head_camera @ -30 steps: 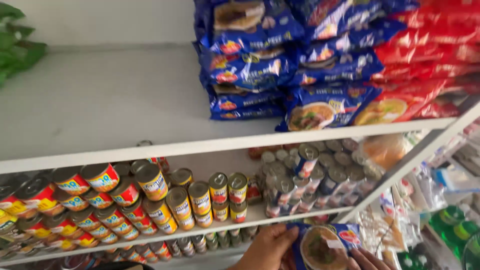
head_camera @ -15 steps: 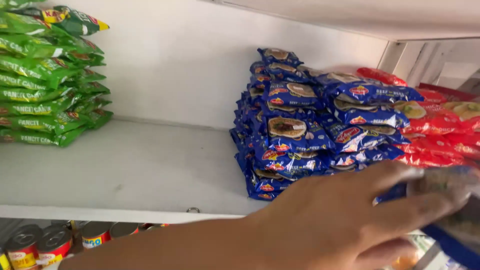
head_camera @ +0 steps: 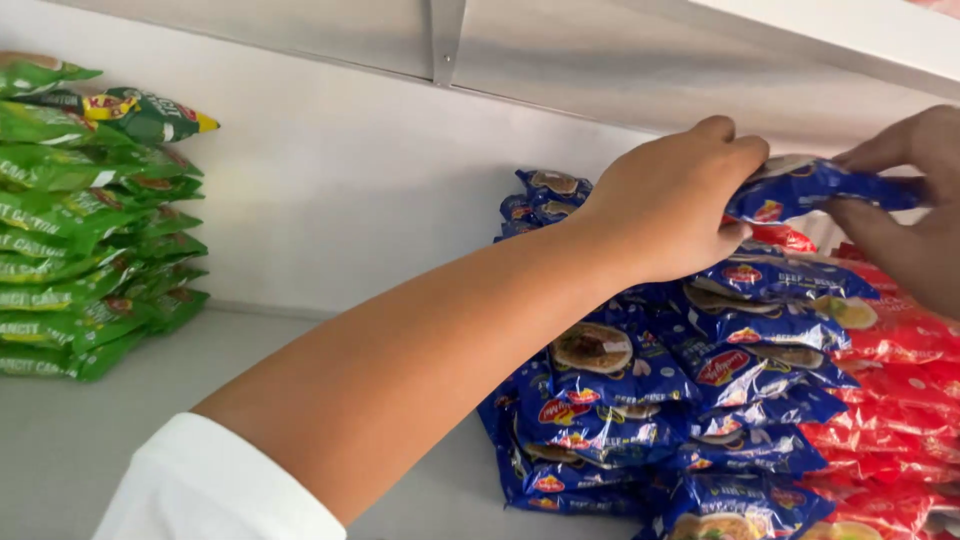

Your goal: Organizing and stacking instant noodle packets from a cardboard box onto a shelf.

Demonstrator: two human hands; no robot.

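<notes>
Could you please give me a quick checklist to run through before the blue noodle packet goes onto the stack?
1. Left hand grips the flat blue plastic noodle packet: ok.
2. Right hand holds its other end: ok.
3. Packet above the stack of blue packets: ok.
4. Clear of the white shelf above: ok.
5. Stack steady: cannot tell.
6. Red packets kept beside, unmixed: ok.

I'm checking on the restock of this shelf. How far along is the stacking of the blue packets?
Done: a tall pile of blue packets already sits on the white shelf, between the red packets and the green packets. In hand: the left hand and right hand hold one blue packet above the pile. Left: setting it down; further stock isn't visible.
</notes>
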